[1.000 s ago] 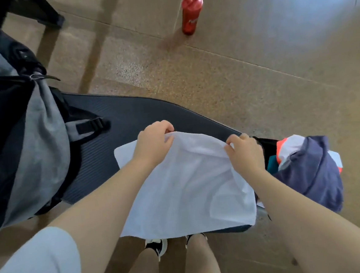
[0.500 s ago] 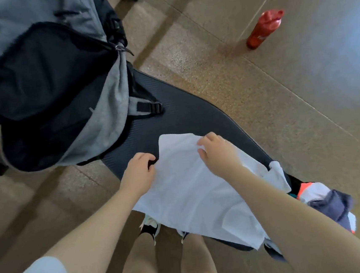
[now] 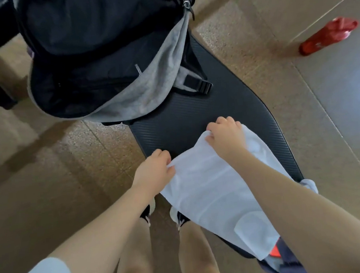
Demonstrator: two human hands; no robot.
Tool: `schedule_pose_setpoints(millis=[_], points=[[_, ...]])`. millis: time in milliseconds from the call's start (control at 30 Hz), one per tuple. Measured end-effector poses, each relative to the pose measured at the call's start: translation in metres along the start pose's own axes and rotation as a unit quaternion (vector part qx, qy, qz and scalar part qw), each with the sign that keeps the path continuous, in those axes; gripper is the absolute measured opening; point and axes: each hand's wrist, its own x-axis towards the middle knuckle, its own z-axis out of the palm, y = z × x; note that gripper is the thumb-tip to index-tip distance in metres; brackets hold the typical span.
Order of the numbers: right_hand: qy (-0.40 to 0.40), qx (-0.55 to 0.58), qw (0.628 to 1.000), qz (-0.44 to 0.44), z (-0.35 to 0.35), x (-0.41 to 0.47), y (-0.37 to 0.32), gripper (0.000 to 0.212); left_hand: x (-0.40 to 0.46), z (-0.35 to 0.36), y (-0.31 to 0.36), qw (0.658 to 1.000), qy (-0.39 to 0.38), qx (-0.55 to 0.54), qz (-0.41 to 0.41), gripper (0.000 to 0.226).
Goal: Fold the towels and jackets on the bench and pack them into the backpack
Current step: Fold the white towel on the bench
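Since the earlier frame both hands have carried the white cloth towel point(image 3: 210, 190) further along the black ribbed bench pad point(image 3: 194, 110), towards the open grey-and-black fabric backpack point(image 3: 159, 72) at upper left. Left hand point(image 3: 154, 172) and right hand point(image 3: 226, 137) each pinch its far edge with curled fingers. Its long axis runs from centre to lower right, above the pad. A red plastic bottle point(image 3: 327, 36) stands on the speckled brown floor point(image 3: 253, 41) at upper right.

Both bare forearms reach forward, the left hand point(image 3: 154, 172) nearer and the right hand point(image 3: 226, 137) farther, each with fingers curled, pinching white cloth.
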Motion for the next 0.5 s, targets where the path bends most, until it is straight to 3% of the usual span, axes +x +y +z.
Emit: schedule_pose_setpoints(millis=[133, 233, 300, 433, 500], points=[[0.067, 0.249, 0.963, 0.082, -0.025, -0.009, 0.013, 0.009, -0.007, -0.023, -0.002, 0.993, -0.102, -0.061, 0.003, 0.034], [0.098, 0.452, 0.876, 0.139, -0.054, -0.013, 0.010, 0.013, -0.014, -0.046, -0.006, 0.985, -0.148, -0.088, -0.002, 0.032], [0.123, 0.512, 0.836, 0.154, -0.070, -0.014, 0.005, 0.020, -0.020, -0.063, -0.004, 0.985, -0.127, -0.120, 0.000, 0.027], [0.168, 0.524, 0.818, 0.167, -0.093, -0.004, -0.006, 0.019, -0.025, -0.102, 0.002, 0.991, -0.013, -0.128, 0.047, 0.004], [0.189, 0.512, 0.819, 0.173, -0.100, 0.004, -0.012, 0.016, -0.024, -0.118, 0.001, 0.991, 0.028, -0.119, 0.064, 0.031]])
